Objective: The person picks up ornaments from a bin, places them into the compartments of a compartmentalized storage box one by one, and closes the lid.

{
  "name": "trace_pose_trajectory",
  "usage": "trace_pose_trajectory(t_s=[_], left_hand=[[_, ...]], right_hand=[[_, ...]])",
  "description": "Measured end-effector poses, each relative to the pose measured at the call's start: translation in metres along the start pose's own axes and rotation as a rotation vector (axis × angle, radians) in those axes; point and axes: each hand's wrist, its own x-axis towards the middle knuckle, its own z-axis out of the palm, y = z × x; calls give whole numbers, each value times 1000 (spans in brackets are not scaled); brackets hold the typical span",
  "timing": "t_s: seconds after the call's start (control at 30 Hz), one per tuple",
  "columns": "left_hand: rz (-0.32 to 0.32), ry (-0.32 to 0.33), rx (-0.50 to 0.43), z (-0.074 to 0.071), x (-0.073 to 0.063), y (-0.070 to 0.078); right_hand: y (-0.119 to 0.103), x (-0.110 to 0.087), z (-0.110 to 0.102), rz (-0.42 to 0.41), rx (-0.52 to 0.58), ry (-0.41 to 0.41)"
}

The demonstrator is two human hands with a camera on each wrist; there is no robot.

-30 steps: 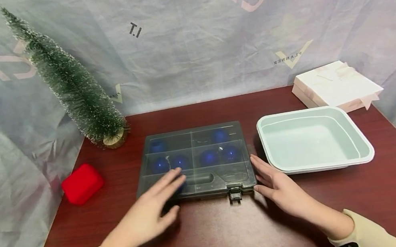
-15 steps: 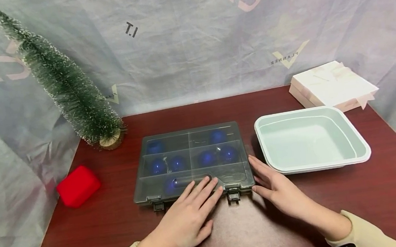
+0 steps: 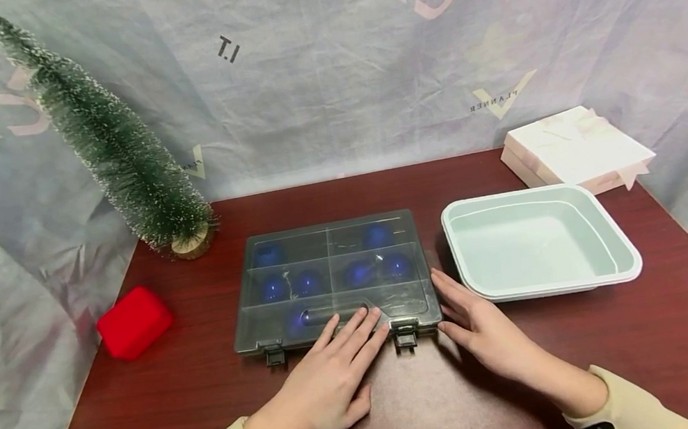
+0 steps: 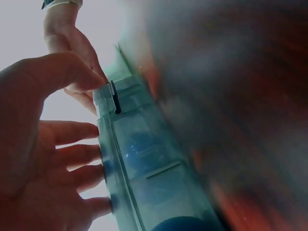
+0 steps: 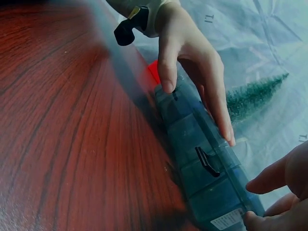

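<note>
A dark see-through plastic compartment box [image 3: 348,229] lies closed on the table, several blue balls [image 3: 273,288] showing through its lid. At its front edge, two black latches [image 3: 405,339] stick outward. My left hand [image 3: 332,390] rests with straight, slightly spread fingers on the lid's front part, between the latches; its thumb lies apart below. Along the box's right side, my right hand [image 3: 488,332] touches the edge with extended fingers and thumb. The right wrist view shows a white label [image 5: 227,220] on the box front, near the right fingertips.
A pale green plastic tray [image 3: 529,237] stands right of the box, close to the right hand. Behind it is a light gift box [image 3: 582,147] with a ribbon. At left are a small frosted Christmas tree [image 3: 116,140] and a red box-like object [image 3: 135,322].
My left hand has moved right across the box's front and come down on the lid, uncovering the left latch. My right hand stays at the right side.
</note>
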Motion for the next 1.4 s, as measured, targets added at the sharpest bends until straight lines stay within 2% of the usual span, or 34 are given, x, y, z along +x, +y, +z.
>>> trace_pose_trajectory(t_s=[0.2,0.37,0.5,0.57,0.67,0.8,0.9,1.07,1.27,1.4], left_hand=[[3,0,16,-1,0,1],[4,-10,15,-3,1,0],[1,-24,16,-4,1,0],[-4,-24,14,-5,2,1],[-9,-20,13,-5,2,1],[-14,-19,11,-5,3,2],[-17,-17,12,-6,4,3],[-12,-11,26,-7,5,3],[-21,-28,5,-8,6,3],[-29,-34,-12,-8,6,3]], right_hand=[[-1,-1,-1,-11,-30,5],[-14,-7,-5,-21,-112,34],[-24,-13,-8,-50,-85,41],[-24,-14,-10,-58,-28,-1],[-18,-12,-12,-23,139,-138],[-2,-9,-12,122,380,-350],[9,-9,-11,250,480,-427],[23,-10,-1,347,614,-433],[27,-10,12,369,732,-330],[27,-11,16,381,779,-299]])
